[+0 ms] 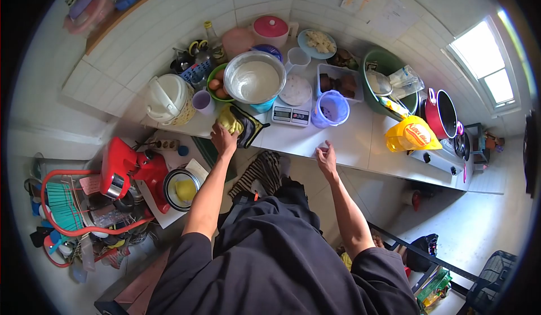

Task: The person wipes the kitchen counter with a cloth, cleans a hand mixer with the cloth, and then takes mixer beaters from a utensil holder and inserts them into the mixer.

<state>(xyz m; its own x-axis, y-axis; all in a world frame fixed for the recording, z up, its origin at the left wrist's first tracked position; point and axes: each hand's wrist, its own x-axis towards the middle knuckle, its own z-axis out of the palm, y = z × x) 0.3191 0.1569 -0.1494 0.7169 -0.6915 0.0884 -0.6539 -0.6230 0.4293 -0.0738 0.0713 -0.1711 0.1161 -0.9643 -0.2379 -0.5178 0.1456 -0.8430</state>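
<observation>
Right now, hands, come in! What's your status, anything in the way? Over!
Left hand gripping cloth. Right hand at counter edge, contents unclear. Bowl close beyond cloth.

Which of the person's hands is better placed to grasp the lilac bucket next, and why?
Probably the right hand: it is nearer, just in front of the lilac bucket, though what it holds, if anything, is unclear. The left hand is farther off, gripping a yellow cloth.
</observation>
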